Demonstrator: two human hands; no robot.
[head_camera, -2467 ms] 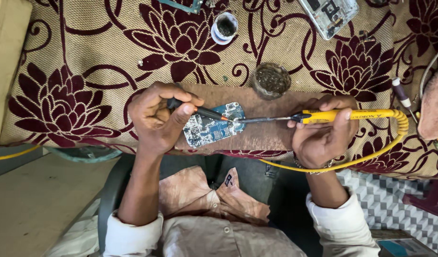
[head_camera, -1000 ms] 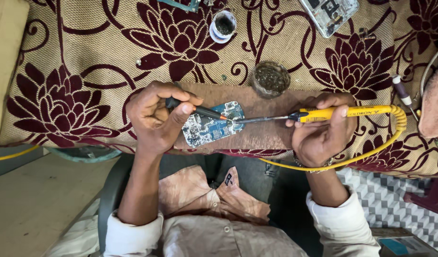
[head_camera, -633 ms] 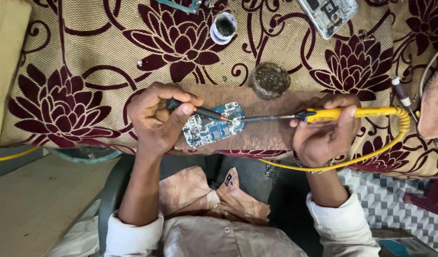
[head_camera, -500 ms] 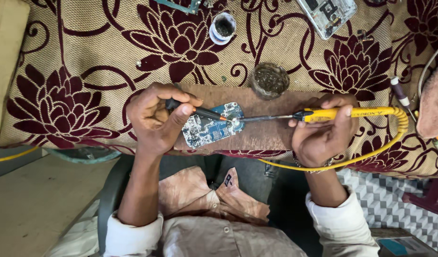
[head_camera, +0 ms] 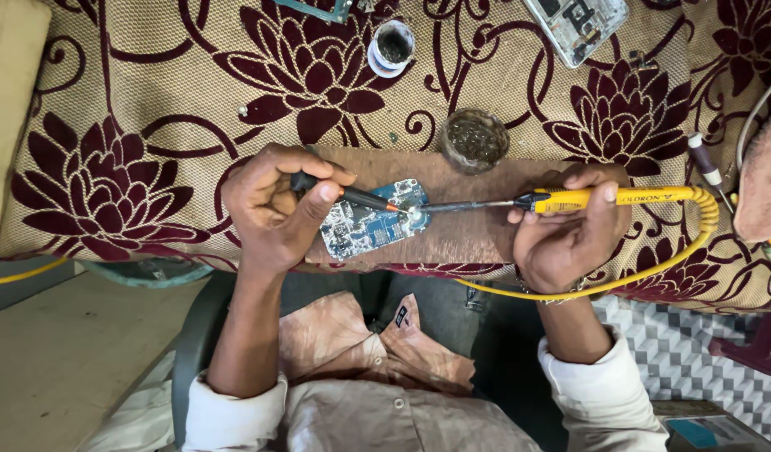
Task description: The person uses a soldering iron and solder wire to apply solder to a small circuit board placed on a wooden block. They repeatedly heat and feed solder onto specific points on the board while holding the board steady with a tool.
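One blue circuit board [head_camera: 370,223] lies on the wooden board [head_camera: 478,234] at the desk's near edge. Left hand [head_camera: 272,209] fingers clamp a black tool [head_camera: 339,194]; right hand [head_camera: 565,238] fingers clamp one yellow soldering iron [head_camera: 570,200]. Two small round tins [head_camera: 474,141], contents indistinct.

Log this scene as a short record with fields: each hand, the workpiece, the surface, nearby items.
Left hand: holds a dark slim tool, tip on the board
Right hand: holds a yellow soldering iron, tip at the board
Workpiece: blue circuit board on a wooden block
Surface: floral cloth
Nearby: round tin, small white pot
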